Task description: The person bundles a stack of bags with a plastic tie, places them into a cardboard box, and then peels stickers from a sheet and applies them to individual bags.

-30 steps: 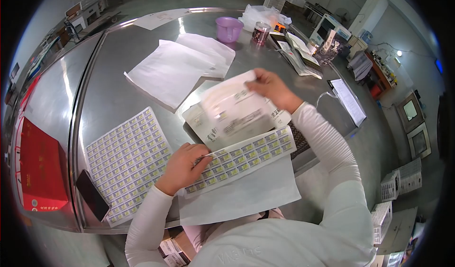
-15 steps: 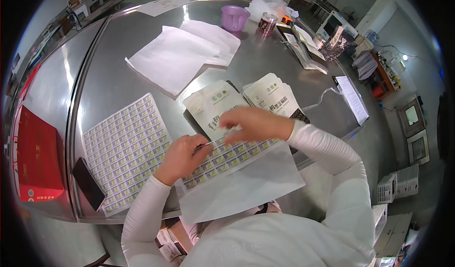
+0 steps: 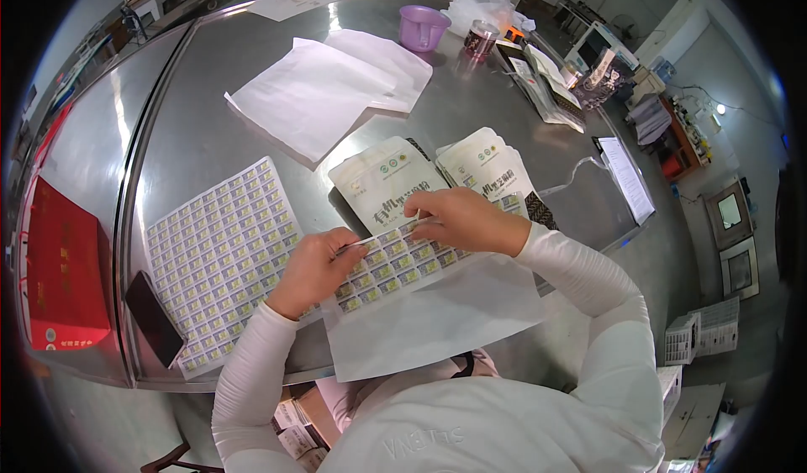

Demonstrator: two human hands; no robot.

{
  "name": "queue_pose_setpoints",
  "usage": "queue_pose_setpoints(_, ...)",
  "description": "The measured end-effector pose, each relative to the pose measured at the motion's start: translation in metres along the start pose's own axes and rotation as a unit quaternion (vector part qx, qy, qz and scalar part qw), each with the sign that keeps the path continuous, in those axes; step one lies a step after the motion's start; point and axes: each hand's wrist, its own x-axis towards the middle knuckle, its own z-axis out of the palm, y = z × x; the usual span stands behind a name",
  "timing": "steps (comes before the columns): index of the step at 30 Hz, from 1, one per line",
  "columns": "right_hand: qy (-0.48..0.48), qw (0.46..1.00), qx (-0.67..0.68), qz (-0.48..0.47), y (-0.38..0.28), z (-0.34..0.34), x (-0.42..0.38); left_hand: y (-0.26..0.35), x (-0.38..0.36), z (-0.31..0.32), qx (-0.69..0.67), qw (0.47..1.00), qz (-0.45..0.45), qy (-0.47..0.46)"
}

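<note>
My left hand (image 3: 313, 273) pinches the upper left edge of a sticker sheet (image 3: 395, 270) whose blank white lower part hangs over the table's front edge. My right hand (image 3: 466, 219) has its thumb and fingers closed at the same sheet's top edge, beside a printed pouch stack (image 3: 388, 179). Whether a loose sticker is between the right fingertips is too small to tell. A second pouch stack (image 3: 487, 164) lies just beyond my right hand. Flat to the left of my left hand is another sticker sheet (image 3: 223, 259), with a dark phone (image 3: 155, 318) on its lower left edge.
White paper sheets (image 3: 324, 91) lie on the metal table (image 3: 197, 128). At the back stand a purple cup (image 3: 422, 29) and a jar (image 3: 480, 39). A red bag (image 3: 67, 263) is at the far left, a clipboard (image 3: 624, 177) at the right edge.
My right hand has come down from above the pouches onto the sheet's top edge. The held sheet has risen slightly and shows more of its stickers. My left hand keeps its hold.
</note>
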Motion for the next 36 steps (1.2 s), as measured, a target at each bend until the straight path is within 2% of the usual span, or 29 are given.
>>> queue_pose_setpoints(1, 0.017, 1.000, 0.001, 0.003, 0.000, 0.000, -0.001, -0.001, 0.000, 0.000, -0.011, 1.000, -0.003, 0.000)
queue_pose_setpoints(4, 0.028, 0.994, -0.065, -0.081, 0.006, 0.004, 0.000, -0.002, 0.001, 0.000, -0.009, 1.000, 0.002, 0.001)
queue_pose_setpoints(7, 0.188, 0.949, -0.092, -0.236, 0.014, 0.014, -0.001, 0.001, 0.003, -0.003, 0.012, 0.999, -0.031, -0.019)
queue_pose_setpoints(10, 0.194, 0.952, 0.021, -0.237, 0.007, 0.008, 0.005, -0.008, 0.004, 0.001, 0.010, 0.997, 0.072, 0.022)
queue_pose_setpoints(13, 0.069, 0.987, 0.146, -0.005, -0.007, -0.007, 0.021, -0.010, 0.004, 0.006, 0.008, 0.992, 0.126, 0.029)
queue_pose_setpoints(14, 0.045, 0.984, 0.175, 0.014, 0.004, -0.002, 0.035, -0.010, 0.004, 0.008, 0.036, 0.991, 0.130, 0.022)
queue_pose_setpoints(16, 0.004, 0.989, 0.144, 0.025, 0.020, 0.009, 0.061, -0.011, 0.005, 0.010, 0.094, 0.986, 0.140, 0.008)
queue_pose_setpoints(22, -0.053, 0.995, 0.070, 0.043, 0.019, 0.016, 0.098, -0.012, 0.004, 0.009, 0.082, 0.989, 0.123, 0.000)
queue_pose_setpoints(32, -0.056, 0.998, 0.036, 0.022, 0.018, 0.019, 0.105, -0.020, 0.006, 0.013, 0.087, 0.984, 0.153, 0.023)
queue_pose_setpoints(36, -0.036, 0.998, -0.033, 0.036, 0.012, 0.028, 0.104, -0.019, 0.006, 0.013, 0.090, 0.984, 0.152, 0.024)
